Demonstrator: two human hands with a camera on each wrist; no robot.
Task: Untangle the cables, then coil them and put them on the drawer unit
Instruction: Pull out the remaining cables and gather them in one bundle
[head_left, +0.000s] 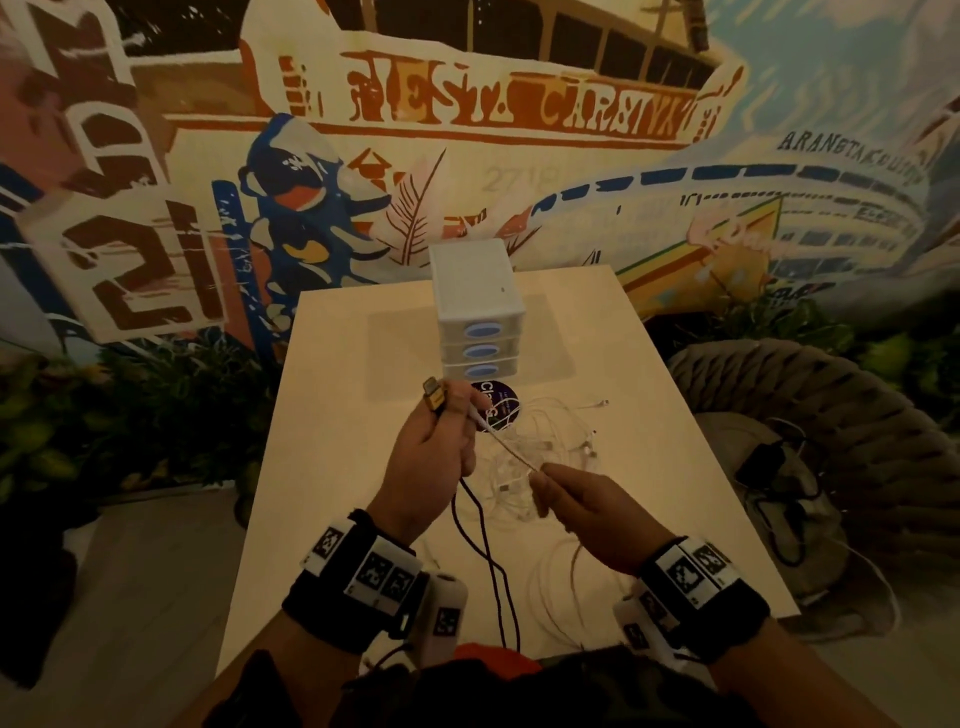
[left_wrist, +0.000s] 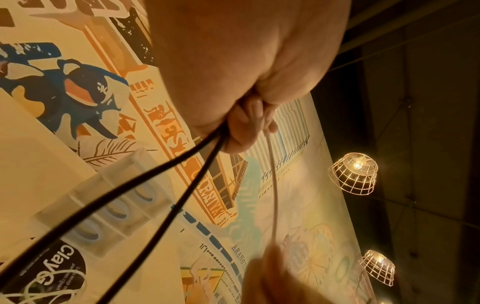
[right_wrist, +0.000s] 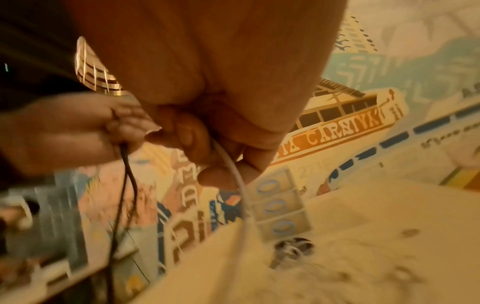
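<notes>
Above the near half of the table (head_left: 675, 441), both hands work one pale cable. The left hand (head_left: 426, 462) is closed into a fist: its grip holds a doubled dark cable (head_left: 485, 545) that hangs down toward the person's lap, a yellow plug (head_left: 434, 397) standing up at the fingertips, and the end of a white cable (head_left: 506, 447). The right hand (head_left: 597, 512) pinches that same white cable just beside the left, so a short taut span runs between them. From the right wrist view the strand leaves the curled fingers (right_wrist: 221, 174) and drops toward the table, though blur makes it hard to say how many fingers actually bear on it.

Behind the hands, the remaining white tangle (head_left: 550, 447) lies on the table, partly over a dark round sticker (head_left: 493, 402), in front of the drawer unit (head_left: 475, 306), whose top carries nothing yet.

The step in hand looks like drawing the white cable free. It would go best with the right pinch kept loose enough to slide, pulling slowly and stopping at any snag to lift the crossing loop off instead of tightening it. Keeping the dark cable parked in the left fist, apart from the tangle, avoids new crossings.
</notes>
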